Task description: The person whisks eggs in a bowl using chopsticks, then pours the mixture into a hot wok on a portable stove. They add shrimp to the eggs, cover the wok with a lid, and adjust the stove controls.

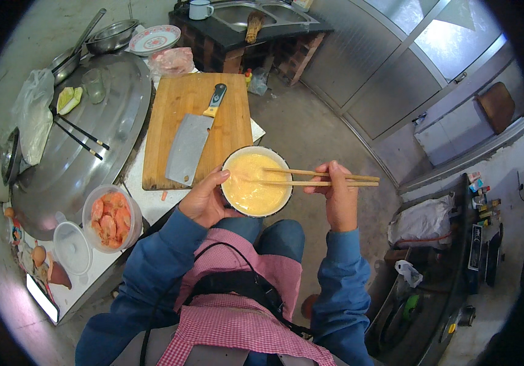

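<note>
My left hand (208, 197) grips the left side of a white bowl with a dark rim (289, 201), its thumb over the edge. Frothy yellow beaten egg (252, 194) fills much of the bowl, which is held above my lap. Between the fingers of my right hand (337, 192) is a pair of wooden chopsticks (303, 177), their tips dipped in the egg. Just beyond the bowl, a cleaver (190, 146) with a dark and yellow handle lies flat on a wooden cutting board (161, 119).
Left of me, a clear tub of cooked shrimp (111, 222) stands beside its lid (73, 247). Black chopsticks (81, 137) rest on a large metal lid (120, 100). Raw meat (172, 61) lies behind the board. A sink counter (230, 39) is at the back, a stove counter (440, 293) at right.
</note>
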`<action>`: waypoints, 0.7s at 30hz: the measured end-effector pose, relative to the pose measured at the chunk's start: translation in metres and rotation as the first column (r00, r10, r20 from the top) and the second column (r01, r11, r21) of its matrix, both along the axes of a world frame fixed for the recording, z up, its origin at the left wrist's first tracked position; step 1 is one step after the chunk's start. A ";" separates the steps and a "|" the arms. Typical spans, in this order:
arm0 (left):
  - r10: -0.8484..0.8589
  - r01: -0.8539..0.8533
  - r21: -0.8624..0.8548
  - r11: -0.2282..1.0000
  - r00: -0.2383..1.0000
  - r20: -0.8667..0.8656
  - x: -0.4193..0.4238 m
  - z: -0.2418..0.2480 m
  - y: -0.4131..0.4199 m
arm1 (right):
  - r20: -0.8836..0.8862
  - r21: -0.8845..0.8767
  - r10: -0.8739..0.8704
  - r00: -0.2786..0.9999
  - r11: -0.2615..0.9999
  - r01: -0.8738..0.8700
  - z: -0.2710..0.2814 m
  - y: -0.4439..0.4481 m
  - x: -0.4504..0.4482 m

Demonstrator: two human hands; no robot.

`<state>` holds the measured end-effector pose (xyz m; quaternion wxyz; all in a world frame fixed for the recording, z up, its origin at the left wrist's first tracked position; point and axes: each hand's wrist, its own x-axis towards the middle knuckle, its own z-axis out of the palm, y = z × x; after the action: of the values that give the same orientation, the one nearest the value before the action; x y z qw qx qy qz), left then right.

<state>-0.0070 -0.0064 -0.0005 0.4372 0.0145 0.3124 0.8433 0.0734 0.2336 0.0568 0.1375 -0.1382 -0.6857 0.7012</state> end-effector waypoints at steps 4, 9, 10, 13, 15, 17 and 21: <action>-0.005 0.005 0.010 1.000 1.000 -0.009 0.001 0.005 0.000 | 0.025 -0.018 0.029 0.999 0.999 -0.028 0.001 -0.003 0.002; -0.008 0.006 0.050 0.999 0.999 0.032 -0.001 -0.003 0.000 | 0.059 -0.004 0.084 0.995 0.996 -0.084 -0.005 0.002 0.003; -0.006 0.005 0.036 0.999 1.000 0.020 -0.001 -0.002 0.000 | 0.038 -0.017 0.127 0.991 0.992 -0.126 -0.002 -0.001 0.004; -0.003 0.003 0.033 0.999 1.000 0.001 0.000 0.002 0.000 | -0.071 -0.046 -0.080 0.994 0.996 0.077 -0.003 0.001 0.003; -0.007 0.007 0.031 1.000 1.000 -0.001 0.000 0.002 0.000 | 0.016 0.005 0.042 0.999 0.999 -0.042 -0.003 -0.002 0.003; -0.018 0.018 0.016 1.000 1.000 0.002 0.000 0.002 0.000 | 0.023 0.012 0.056 0.998 0.998 -0.056 -0.003 -0.002 0.003; 0.019 -0.019 0.004 1.000 1.000 0.014 0.001 0.001 0.001 | -0.012 0.004 -0.018 1.000 1.000 0.018 -0.002 -0.002 0.002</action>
<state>-0.0062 -0.0055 0.0003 0.4314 0.0064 0.3078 0.8480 0.0752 0.2319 0.0551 0.1485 -0.1399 -0.6852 0.6992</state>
